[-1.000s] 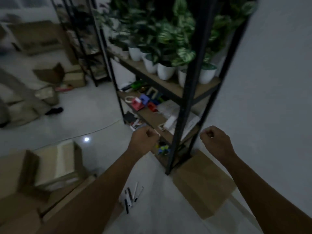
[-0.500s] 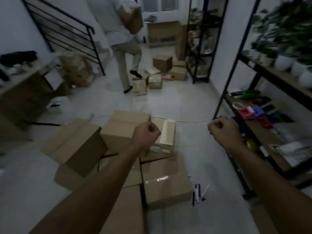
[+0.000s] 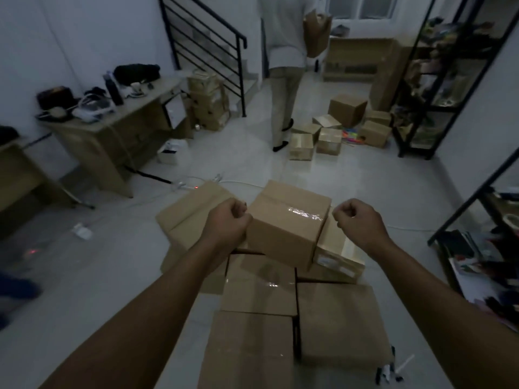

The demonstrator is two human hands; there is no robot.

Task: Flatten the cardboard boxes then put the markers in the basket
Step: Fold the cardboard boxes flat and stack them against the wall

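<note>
Cardboard boxes [image 3: 283,276] lie heaped on the pale tiled floor [image 3: 98,276] straight below us, most of them lying low and flat, their tape catching a dull shine. One taped box [image 3: 286,223] sits on top of the heap, tilted, between our two fists. We see a desk-like surface [image 3: 118,127] at the left wall, carrying a dark bottle [image 3: 112,89], a cup and some dark bundles. Behind it a black stair railing [image 3: 207,49] climbs to the left. At the right edge stands a black metal shelf [image 3: 438,88] with cluttered things we cannot make out in the dim light. Another person [image 3: 286,66] in light clothes stands farther back, turned away from us, with a brown paper bag [image 3: 316,35] at the side. Near that person's feet a second group of small boxes [image 3: 337,130] sits on the floor.

Our left hand [image 3: 229,224] is curled into a fist at the left edge of the top box; we cannot tell whether it grips the cardboard or only hovers beside it. Our right hand [image 3: 356,223] is a closed fist holding nothing, just right of the same box. Markers [image 3: 391,369] lie on the floor at the lower right, beside the nearest flat box, small and partly blurred.
</note>
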